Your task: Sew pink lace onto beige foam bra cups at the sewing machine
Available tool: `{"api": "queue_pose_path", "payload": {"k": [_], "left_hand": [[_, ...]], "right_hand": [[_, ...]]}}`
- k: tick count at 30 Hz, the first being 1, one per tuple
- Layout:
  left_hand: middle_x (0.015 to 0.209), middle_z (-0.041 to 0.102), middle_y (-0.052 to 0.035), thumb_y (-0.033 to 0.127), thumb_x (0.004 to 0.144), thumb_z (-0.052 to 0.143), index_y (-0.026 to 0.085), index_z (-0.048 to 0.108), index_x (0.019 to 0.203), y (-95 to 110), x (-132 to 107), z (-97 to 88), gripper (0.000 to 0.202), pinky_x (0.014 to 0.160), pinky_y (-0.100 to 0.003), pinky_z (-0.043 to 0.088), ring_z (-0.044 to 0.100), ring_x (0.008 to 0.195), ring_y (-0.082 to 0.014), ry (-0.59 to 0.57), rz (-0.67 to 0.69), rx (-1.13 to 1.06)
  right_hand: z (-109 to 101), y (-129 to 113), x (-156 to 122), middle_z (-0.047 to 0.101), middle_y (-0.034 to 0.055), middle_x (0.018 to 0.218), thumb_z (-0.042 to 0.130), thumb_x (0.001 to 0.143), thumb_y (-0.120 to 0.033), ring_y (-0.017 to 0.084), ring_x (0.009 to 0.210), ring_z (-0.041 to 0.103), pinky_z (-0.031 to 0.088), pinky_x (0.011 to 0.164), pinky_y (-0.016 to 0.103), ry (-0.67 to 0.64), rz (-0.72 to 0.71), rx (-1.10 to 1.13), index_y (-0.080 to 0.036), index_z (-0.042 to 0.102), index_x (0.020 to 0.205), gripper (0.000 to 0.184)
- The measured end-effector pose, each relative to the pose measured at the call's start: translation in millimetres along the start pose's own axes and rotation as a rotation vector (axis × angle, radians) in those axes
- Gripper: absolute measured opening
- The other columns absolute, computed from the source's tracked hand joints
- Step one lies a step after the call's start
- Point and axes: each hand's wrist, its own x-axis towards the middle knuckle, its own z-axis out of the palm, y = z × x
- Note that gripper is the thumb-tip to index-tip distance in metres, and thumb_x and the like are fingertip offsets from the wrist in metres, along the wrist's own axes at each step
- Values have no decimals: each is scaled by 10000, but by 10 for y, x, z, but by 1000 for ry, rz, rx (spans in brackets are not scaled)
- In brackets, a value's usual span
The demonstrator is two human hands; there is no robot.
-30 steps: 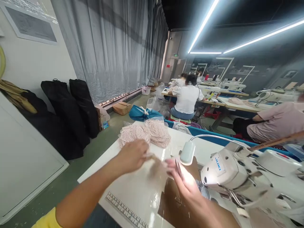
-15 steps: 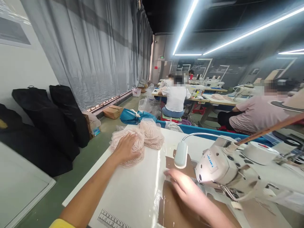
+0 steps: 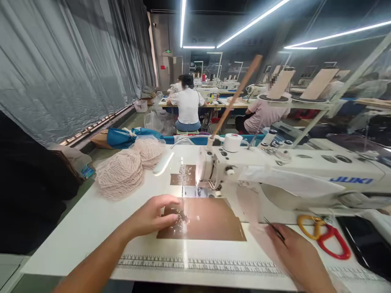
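Note:
My left hand rests at the left end of a glossy brown sheet in front of the sewing machine, thumb and fingers apart, holding nothing. My right hand is closed on dark, thin-pointed tweezers right of the sheet. Sheer pale-pink fabric runs from under the machine arm down beside that hand; whether the fingers also grip it I cannot tell. Two stacks of pale-pink lacy pieces, a nearer stack and a farther stack, lie at the table's back left.
Scissors with orange and red handles and a black phone lie at the right. A printed ruler scale runs along the front edge. A lamp hangs left of the machine head. People sit at machines beyond a blue bag.
My view has swung right. The left hand has left the lacy stack for the brown sheet. My right hand has moved from beside the needle area to the right and now holds tweezers.

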Motion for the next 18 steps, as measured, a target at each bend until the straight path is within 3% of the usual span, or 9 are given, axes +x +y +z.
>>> {"api": "queue_pose_path", "payload": {"k": [3, 6, 10, 13, 15, 18], "left_hand": [[1188, 620, -100, 356, 827, 646, 184, 634, 1142, 146, 123, 447, 358, 936, -332, 466, 580, 1087, -233, -172, 17, -284], [1148, 628, -110, 420, 834, 651, 157, 618, 1152, 241, 213, 924, 414, 938, -354, 455, 589, 1056, -214, -317, -84, -620], [1031, 621, -76, 462, 793, 692, 149, 638, 1086, 370, 328, 1458, 432, 846, -328, 462, 594, 911, -169, -326, -206, -849], [973, 600, -52, 488, 713, 754, 150, 660, 1018, 477, 396, 1651, 464, 791, -295, 454, 579, 839, -142, -254, -247, -920], [950, 595, -44, 523, 653, 783, 157, 675, 1007, 554, 411, 1685, 520, 766, -278, 451, 569, 820, -132, -219, -269, -967], [816, 599, -31, 577, 595, 792, 135, 713, 923, 660, 361, 1679, 556, 722, -249, 440, 550, 748, -110, -230, -296, -1046]], "right_hand": [[-25, -63, -124, 731, 104, 884, 366, 841, -524, 300, 814, 684, 511, 665, 378, 76, 35, 57, -218, 630, 875, 406], [-42, -127, -254, 728, 64, 873, 358, 886, -497, 248, 801, 683, 501, 663, 322, 83, -5, 153, -242, 618, 894, 364], [-22, -143, -317, 700, 98, 1068, 420, 839, -488, 265, 910, 674, 508, 678, 334, 52, -102, 92, -223, 624, 1024, 382], [4, -121, -350, 724, 81, 894, 442, 810, -510, 274, 781, 682, 493, 612, 346, -108, -104, 37, -227, 657, 909, 369], [2, -163, -408, 710, 47, 758, 436, 826, -528, 244, 701, 668, 482, 603, 322, -180, -118, 122, -239, 649, 783, 361], [-35, -368, -547, 691, 2, 708, 501, 826, -535, 180, 649, 635, 476, 626, 254, -138, -129, 339, -246, 649, 757, 332]]}}
